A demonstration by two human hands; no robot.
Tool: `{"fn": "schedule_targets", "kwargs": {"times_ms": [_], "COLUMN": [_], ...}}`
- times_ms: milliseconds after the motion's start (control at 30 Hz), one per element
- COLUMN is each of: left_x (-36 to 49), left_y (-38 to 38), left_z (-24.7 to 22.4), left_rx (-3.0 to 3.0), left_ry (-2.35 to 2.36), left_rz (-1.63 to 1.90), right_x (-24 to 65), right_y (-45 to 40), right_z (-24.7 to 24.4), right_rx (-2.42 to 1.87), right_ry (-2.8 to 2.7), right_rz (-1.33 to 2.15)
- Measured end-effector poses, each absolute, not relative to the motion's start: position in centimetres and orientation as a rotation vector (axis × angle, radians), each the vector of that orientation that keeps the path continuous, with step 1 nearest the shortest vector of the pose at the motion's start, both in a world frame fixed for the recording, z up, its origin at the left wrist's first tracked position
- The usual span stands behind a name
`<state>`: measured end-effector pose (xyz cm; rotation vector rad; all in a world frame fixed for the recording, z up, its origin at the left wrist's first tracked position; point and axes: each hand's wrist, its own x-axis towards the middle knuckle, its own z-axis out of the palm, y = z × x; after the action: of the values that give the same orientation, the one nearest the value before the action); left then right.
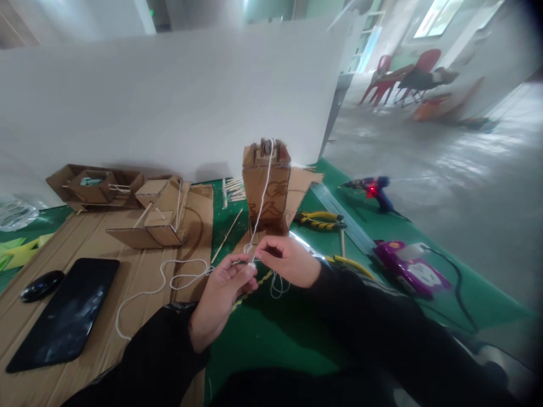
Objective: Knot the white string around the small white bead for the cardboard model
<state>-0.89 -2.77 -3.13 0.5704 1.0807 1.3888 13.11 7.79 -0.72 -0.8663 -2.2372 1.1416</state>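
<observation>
A white string [263, 195] runs down from the top of an upright cardboard tower [268, 189] to my two hands. My left hand [227, 291] pinches the string between thumb and fingers, beside a small whitish lump whose kind I cannot make out. Close on its right, my right hand [288, 260] is closed with thumb and forefinger together on the string. Loose loops hang under the right hand, and a long slack length lies to the left across a cardboard sheet [144, 316].
Left are cardboard models [159, 217], a black tablet [65, 314] and a mouse [42, 286]. Yellow-handled pliers [320, 219], a glue gun [375, 191] with a red light and a purple power strip [409, 268] with a cord lie right. A white partition [169, 102] stands behind.
</observation>
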Motion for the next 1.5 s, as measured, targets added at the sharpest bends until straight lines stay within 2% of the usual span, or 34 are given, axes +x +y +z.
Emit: {"fn": "schedule_targets", "kwargs": {"times_ms": [333, 667, 1200, 1500], "left_x": [-1.3, -1.6, -1.7, -2.0], "left_y": [-2.6, -2.3, -2.1, -2.0], "left_z": [-3.8, -4.6, -4.6, -5.1], "left_rx": [0.672, 0.69, 0.616, 0.744], "left_ry": [1.185, 1.223, 1.102, 1.291], "left_rz": [1.287, 1.395, 1.493, 1.461], "right_x": [13.0, 13.1, 13.0, 13.0], "right_y": [7.2, 6.7, 6.5, 6.3], "right_z": [-0.6, -0.7, -1.8, -2.4], "right_rx": [-0.832, -0.685, -0.429, -0.422], "right_ry": [-2.248, -2.244, -2.3, -2.375], "right_rz": [1.167, 1.11, 0.903, 0.746]}}
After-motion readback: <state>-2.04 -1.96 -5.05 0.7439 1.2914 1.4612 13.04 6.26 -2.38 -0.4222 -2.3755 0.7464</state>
